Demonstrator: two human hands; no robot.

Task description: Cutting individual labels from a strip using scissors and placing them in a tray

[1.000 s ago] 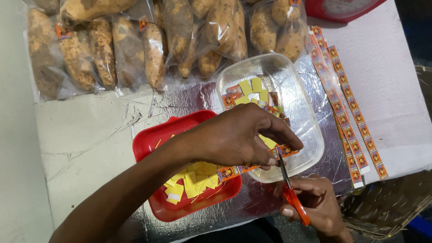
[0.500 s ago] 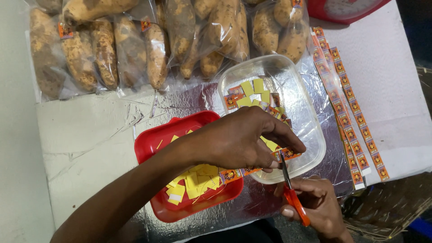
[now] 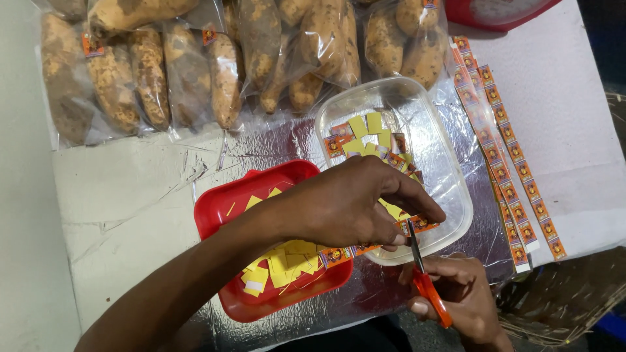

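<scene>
Now left hand (image 3: pixel 352 208) pinching label strip (image 3: pixel 417 225) over clear tub (image 3: pixel 450 169), right hand (image 3: pixel 460 296) fingers closed on scissors (image 3: pixel 424 277), blades at strip, red tray (image 3: pixel 222 208) beside

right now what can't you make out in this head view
- Scissors: the blade tips and the cut point on the label strip are hidden behind the left hand.
- Right hand: its wrist is cut off by the bottom edge.
- Red tray: its middle is covered by the left forearm.
- Red object at top right: cut off by the top edge, kind unclear.
- Prints on the loose label strips: too small to make out.
</scene>
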